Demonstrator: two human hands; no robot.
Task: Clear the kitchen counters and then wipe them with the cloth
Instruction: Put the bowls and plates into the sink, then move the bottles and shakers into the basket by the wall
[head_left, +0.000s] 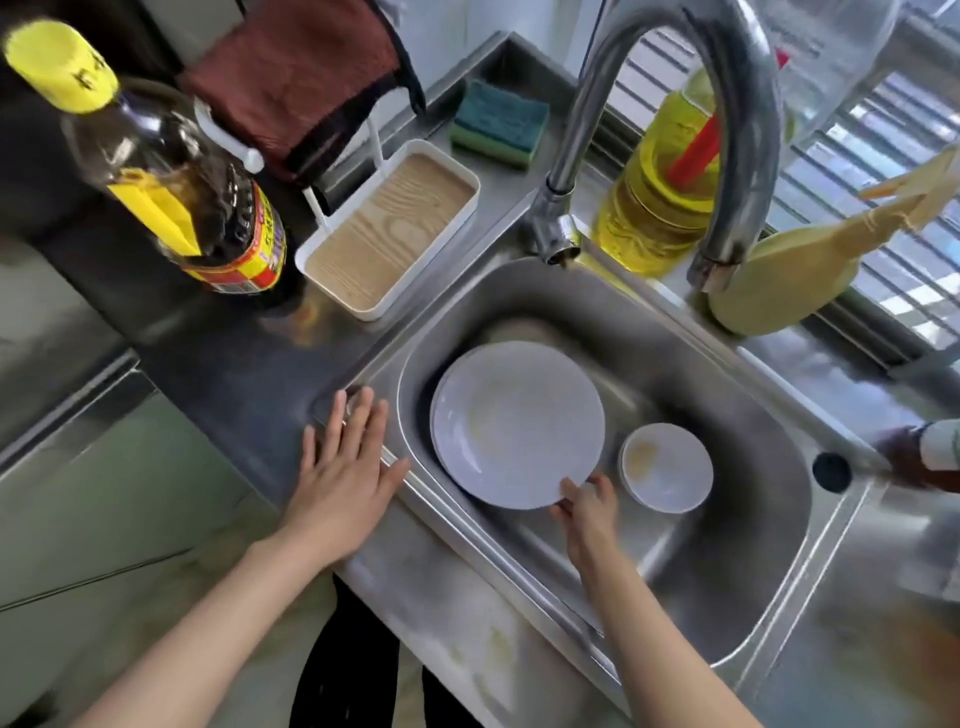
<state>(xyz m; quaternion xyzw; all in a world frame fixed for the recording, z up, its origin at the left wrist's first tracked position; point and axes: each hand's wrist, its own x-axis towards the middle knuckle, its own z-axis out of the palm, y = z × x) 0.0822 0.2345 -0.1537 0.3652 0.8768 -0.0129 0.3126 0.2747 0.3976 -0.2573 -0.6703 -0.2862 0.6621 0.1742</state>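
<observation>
Right hand (587, 506) pinches near edge of plate (514, 421), fingers curled on rim. Plate lies in sink (701, 332), just left of small bowl (670, 467). Left hand (348, 467) flat, fingers spread, resting on sink's left rim. Cloth (296, 78) hangs far left, untouched, behind dark bottle (176, 171) on counter (223, 364). Risk: thin edge pinch, plate possibly wet, so it may slip, knock bowl, chip.

Daylight from the window (883, 156) — soft blur, edges warped.

White plate (517, 423), wood-grain tray (389, 228), maroon cloth (291, 67), yellow-capped bottle (171, 171).
</observation>
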